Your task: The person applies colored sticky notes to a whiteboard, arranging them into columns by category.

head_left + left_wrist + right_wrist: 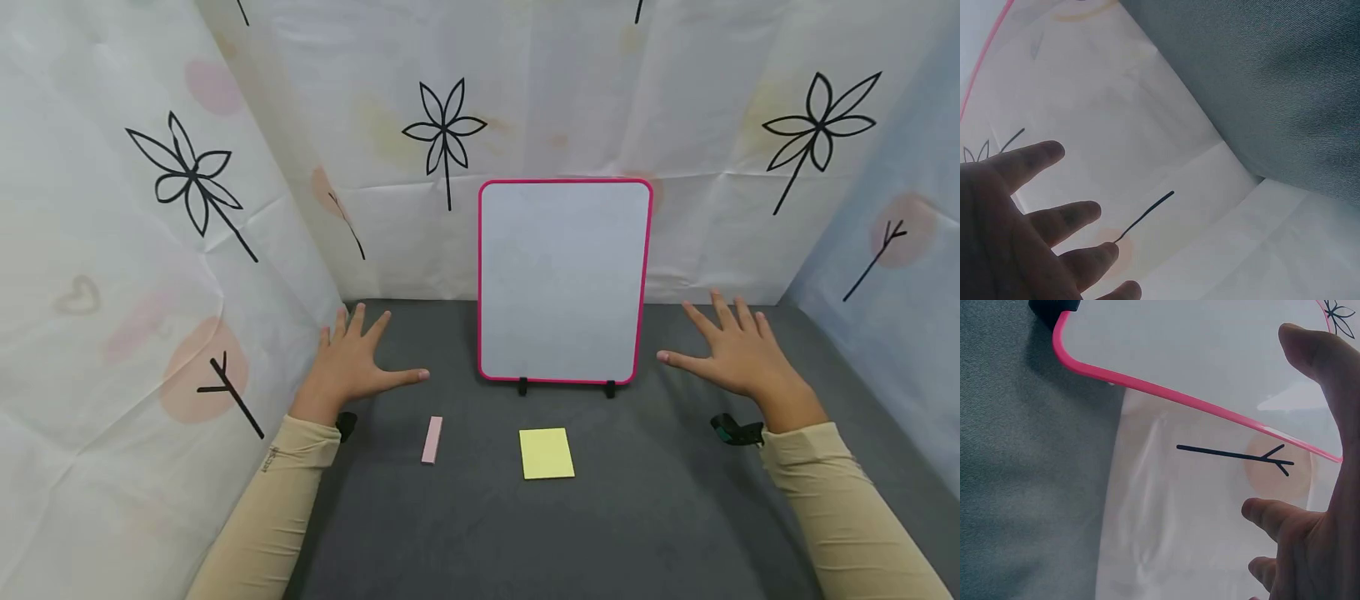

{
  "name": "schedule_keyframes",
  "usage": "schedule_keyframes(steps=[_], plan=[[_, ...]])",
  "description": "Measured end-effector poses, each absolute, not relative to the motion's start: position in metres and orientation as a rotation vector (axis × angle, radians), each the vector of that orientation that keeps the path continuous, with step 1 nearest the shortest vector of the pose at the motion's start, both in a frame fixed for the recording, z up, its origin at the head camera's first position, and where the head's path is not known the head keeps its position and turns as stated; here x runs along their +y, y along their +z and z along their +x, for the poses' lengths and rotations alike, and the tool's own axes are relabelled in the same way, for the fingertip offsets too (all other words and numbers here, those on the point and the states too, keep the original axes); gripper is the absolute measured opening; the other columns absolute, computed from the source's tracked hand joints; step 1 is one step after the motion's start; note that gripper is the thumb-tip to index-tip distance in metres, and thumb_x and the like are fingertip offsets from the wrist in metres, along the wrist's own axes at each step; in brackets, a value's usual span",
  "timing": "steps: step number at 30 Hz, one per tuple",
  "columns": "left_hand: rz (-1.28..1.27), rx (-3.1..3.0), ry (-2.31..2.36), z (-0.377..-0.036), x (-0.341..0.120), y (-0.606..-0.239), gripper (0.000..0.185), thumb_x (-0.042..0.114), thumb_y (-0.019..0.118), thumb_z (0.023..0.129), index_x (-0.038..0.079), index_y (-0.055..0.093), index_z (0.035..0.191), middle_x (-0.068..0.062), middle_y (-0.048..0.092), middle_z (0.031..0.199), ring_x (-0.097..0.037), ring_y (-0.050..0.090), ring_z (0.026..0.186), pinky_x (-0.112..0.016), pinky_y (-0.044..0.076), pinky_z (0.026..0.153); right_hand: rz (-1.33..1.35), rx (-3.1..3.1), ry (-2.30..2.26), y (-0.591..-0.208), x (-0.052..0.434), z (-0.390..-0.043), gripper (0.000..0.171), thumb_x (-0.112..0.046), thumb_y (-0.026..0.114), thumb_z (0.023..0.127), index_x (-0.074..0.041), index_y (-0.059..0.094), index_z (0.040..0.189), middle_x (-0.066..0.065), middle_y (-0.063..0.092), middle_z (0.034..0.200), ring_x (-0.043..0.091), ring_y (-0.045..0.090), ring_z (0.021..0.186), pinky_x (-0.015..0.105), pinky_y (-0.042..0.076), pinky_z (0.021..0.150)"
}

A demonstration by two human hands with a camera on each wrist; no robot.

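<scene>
With fingers spread and nothing in it, my left hand (348, 367) hovers at the left of the grey table. My right hand (742, 354) is held the same way on the right, fingers apart and holding nothing. Between them stands a white board with a pink rim (564, 279), upright on small black feet. My right thumb points toward its right edge. In front of the board lies a yellow square sticky note pad (547, 454). A narrow pink strip (432, 440) lies to its left, nearer my left hand.
White fabric (360, 150) printed with black flowers and twigs rises behind the grey table (465, 533) and along its left side. A bluish-looking stretch of it (892, 333) borders the right. Each wrist wears a dark strap-on camera (735, 430).
</scene>
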State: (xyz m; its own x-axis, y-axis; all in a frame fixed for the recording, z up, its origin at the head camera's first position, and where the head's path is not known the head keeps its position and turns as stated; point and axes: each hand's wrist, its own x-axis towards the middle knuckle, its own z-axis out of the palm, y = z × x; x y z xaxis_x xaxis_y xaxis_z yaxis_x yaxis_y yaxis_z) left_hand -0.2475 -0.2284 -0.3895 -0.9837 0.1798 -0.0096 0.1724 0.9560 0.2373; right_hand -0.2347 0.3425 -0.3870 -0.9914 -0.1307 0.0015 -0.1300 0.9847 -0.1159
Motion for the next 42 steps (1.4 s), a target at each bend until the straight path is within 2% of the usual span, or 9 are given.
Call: schedule_keyframes(steps=[4,7,11,14,18,24,30,42], plan=[[0.303,3.114,0.370,-0.248,-0.229,-0.391,0.131,0.096,0.061,0.074,0.019,0.022,0.172,-0.026,0.011,0.177,-0.053,0.003,0.163,-0.076,0.010,0.125,-0.214,3.116,-0.199,-0.384,0.342,-0.235,0.109,-0.080,0.053,0.093,-0.010,0.018,0.170,0.036,0.002,0.173,0.065,0.003,0.156,0.081,0.006,0.121],[0.359,3.176,0.383,-0.249,-0.228,-0.394,0.127,0.095,0.062,0.075,0.014,0.032,0.168,-0.025,0.029,0.172,-0.050,0.025,0.160,-0.072,0.026,0.123,-0.225,3.101,-0.221,-0.383,0.341,-0.235,0.107,-0.078,0.054,0.094,-0.008,0.023,0.169,0.037,0.007,0.172,0.064,0.009,0.156,0.082,0.014,0.119],[0.443,3.259,0.409,-0.249,-0.226,-0.397,0.115,0.088,0.067,0.078,0.008,0.049,0.159,-0.021,0.055,0.156,-0.042,0.056,0.141,-0.063,0.049,0.110,-0.231,3.067,-0.244,-0.383,0.340,-0.233,0.104,-0.076,0.054,0.096,-0.003,0.032,0.166,0.038,0.018,0.169,0.063,0.021,0.151,0.083,0.028,0.113],[0.480,3.285,0.396,-0.248,-0.224,-0.400,0.103,0.081,0.070,0.082,0.006,0.059,0.150,-0.019,0.066,0.144,-0.038,0.067,0.128,-0.058,0.056,0.100,-0.226,3.039,-0.270,-0.385,0.338,-0.231,0.101,-0.075,0.054,0.097,0.000,0.038,0.162,0.038,0.027,0.166,0.063,0.029,0.148,0.082,0.032,0.111],[0.486,3.253,0.361,-0.246,-0.221,-0.404,0.085,0.070,0.072,0.089,0.003,0.066,0.142,-0.020,0.070,0.138,-0.039,0.069,0.124,-0.059,0.057,0.098,-0.247,3.021,-0.322,-0.389,0.339,-0.228,0.091,-0.068,0.057,0.101,0.004,0.048,0.156,0.037,0.040,0.159,0.060,0.039,0.144,0.079,0.037,0.110],[0.475,3.178,0.359,-0.243,-0.217,-0.418,0.068,0.055,0.072,0.096,0.000,0.068,0.136,-0.019,0.074,0.128,-0.037,0.072,0.115,-0.057,0.059,0.092,-0.291,3.006,-0.404,-0.398,0.341,-0.226,0.077,-0.053,0.064,0.103,0.008,0.054,0.148,0.038,0.049,0.151,0.057,0.045,0.140,0.076,0.040,0.110],[0.494,3.149,0.395,-0.242,-0.212,-0.428,0.064,0.052,0.073,0.097,0.001,0.069,0.135,-0.018,0.076,0.124,-0.036,0.073,0.113,-0.057,0.059,0.090,-0.290,3.006,-0.463,-0.405,0.341,-0.221,0.069,-0.048,0.065,0.103,0.008,0.058,0.144,0.037,0.053,0.148,0.056,0.048,0.137,0.075,0.041,0.108],[0.549,3.161,0.495,-0.236,-0.198,-0.438,0.061,0.050,0.075,0.096,0.001,0.072,0.132,-0.017,0.075,0.128,-0.034,0.072,0.117,-0.056,0.059,0.095,-0.320,3.035,-0.559,-0.418,0.340,-0.215,0.060,-0.041,0.069,0.103,0.007,0.063,0.138,0.036,0.057,0.144,0.055,0.052,0.133,0.074,0.043,0.106]])
